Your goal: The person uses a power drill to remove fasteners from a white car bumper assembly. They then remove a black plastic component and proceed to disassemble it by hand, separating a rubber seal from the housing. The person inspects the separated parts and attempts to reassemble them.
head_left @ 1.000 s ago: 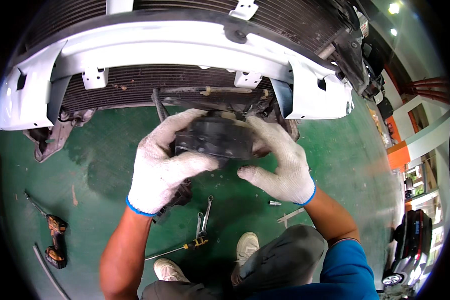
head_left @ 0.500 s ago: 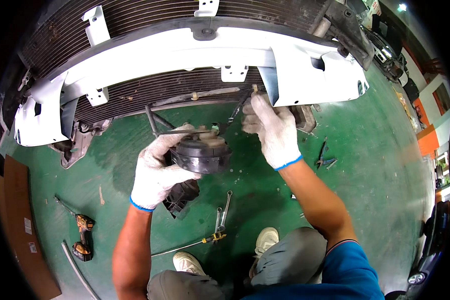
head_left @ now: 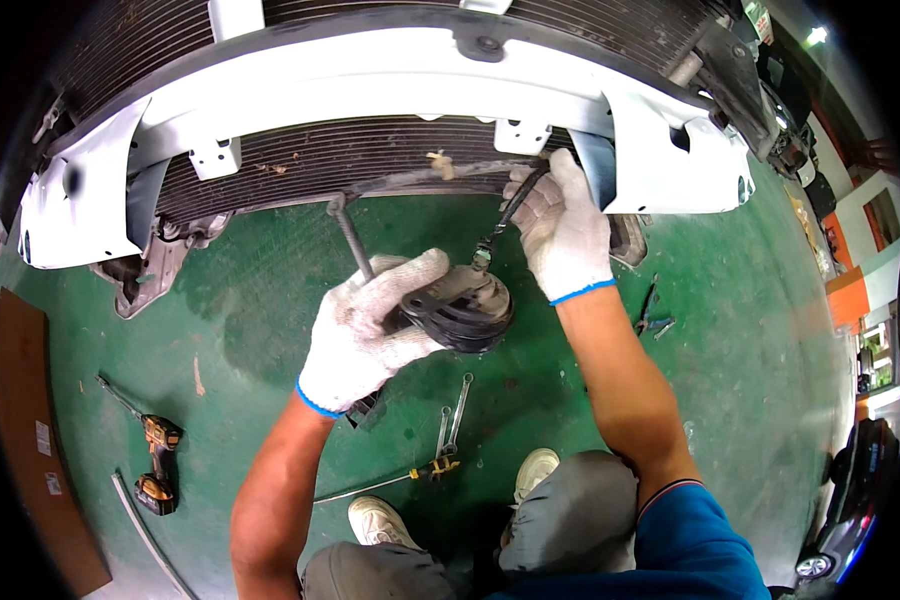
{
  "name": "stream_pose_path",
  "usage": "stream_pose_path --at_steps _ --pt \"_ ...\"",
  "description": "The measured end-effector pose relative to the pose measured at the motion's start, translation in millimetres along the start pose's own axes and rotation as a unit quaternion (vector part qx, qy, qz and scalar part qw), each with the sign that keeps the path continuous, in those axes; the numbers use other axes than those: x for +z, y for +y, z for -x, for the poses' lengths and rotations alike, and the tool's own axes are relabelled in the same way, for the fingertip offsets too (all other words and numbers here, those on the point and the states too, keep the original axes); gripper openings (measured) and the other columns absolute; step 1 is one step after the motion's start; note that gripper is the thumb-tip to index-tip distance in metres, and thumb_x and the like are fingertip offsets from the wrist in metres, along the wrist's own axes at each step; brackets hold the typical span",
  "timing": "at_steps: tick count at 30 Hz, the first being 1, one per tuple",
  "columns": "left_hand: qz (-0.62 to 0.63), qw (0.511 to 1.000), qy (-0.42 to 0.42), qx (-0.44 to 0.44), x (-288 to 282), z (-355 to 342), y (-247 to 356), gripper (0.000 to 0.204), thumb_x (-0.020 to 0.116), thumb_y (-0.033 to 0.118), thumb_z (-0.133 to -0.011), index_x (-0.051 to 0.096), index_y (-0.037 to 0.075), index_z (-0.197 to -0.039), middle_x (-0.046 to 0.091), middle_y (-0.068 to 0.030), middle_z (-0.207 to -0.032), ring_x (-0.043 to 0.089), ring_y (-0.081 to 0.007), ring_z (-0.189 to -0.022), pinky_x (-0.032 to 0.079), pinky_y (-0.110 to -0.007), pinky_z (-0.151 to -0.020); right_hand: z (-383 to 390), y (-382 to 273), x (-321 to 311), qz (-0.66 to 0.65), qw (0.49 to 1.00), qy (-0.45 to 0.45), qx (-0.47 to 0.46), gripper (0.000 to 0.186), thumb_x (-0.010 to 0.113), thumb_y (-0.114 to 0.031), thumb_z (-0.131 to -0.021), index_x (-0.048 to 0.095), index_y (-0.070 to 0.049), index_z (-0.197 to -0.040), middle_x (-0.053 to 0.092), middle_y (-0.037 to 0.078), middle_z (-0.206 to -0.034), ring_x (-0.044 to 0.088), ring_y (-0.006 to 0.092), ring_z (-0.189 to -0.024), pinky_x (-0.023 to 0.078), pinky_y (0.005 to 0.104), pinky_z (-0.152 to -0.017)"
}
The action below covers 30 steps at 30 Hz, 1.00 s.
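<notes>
The left hand (head_left: pixel 355 335) clasps the round black part (head_left: pixel 470 322), below the white beam's (head_left: pixel 350 85) lower edge; the right hand (head_left: pixel 567 228) curls round the dark cable (head_left: pixel 513 212) leading to it. Wiring work, it seems: the next move calls for steadiness!

Readable text: none from where I stand | cardboard (head_left: pixel 32 400), far left: two whitish labels on its face, the upper label (head_left: pixel 43 438) and, just below and apart from it, the lower label (head_left: pixel 53 484) | both slightly tilted, any print on them too small for me to make out
</notes>
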<state>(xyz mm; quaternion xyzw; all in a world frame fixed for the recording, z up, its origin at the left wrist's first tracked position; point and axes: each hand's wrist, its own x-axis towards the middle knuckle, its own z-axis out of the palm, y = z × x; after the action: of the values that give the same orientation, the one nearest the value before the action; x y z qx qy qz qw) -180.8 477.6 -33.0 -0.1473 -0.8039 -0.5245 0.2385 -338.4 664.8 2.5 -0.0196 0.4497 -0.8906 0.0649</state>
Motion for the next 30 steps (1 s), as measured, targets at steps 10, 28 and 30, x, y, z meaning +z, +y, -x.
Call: stream_pose_path --at_steps 10,28,30 --pt "-0.109 0.992 0.003 0.066 -1 6 -11 0.06 0.085 0.032 -0.075 0.069 0.011 -0.129 0.07 -0.0118 -0.113 0.072 -0.0315 -0.09 0.06 -0.037 -0.079 3 -10 -21 -0.095 0.982 -0.145 0.075 0.032 0.058 -0.032 -0.105 0.062 -0.002 -0.118 0.07 0.011 -0.097 0.067 0.0258 -0.092 0.053 0.0339 -0.079" --pt "-0.01 0.997 -0.019 -0.072 -3 12 -6 0.077 0.089 0.044 -0.074 0.064 0.002 -0.134 0.071 -0.0136 -0.118 0.071 -0.0262 -0.105 0.055 -0.037 -0.094 4 -3 -15 0.043 0.998 -0.036 0.036 0.044 0.069 -0.037 -0.099 0.061 0.0 -0.122 0.067 0.013 -0.106 0.066 0.0231 -0.092 0.055 0.0371 -0.078" --pt "-0.02 0.994 -0.02 -0.102 -2 12 -2 0.08 0.089 0.045 -0.074 0.063 0.002 -0.136 0.071 -0.0138 -0.12 0.07 -0.0251 -0.108 0.053 -0.036 -0.097 1 -4 -35 0.076 0.995 -0.042 0.048 0.047 0.071 -0.038 -0.098 0.061 0.0 -0.124 0.066 0.012 -0.108 0.066 0.0219 -0.091 0.056 0.038 -0.077"
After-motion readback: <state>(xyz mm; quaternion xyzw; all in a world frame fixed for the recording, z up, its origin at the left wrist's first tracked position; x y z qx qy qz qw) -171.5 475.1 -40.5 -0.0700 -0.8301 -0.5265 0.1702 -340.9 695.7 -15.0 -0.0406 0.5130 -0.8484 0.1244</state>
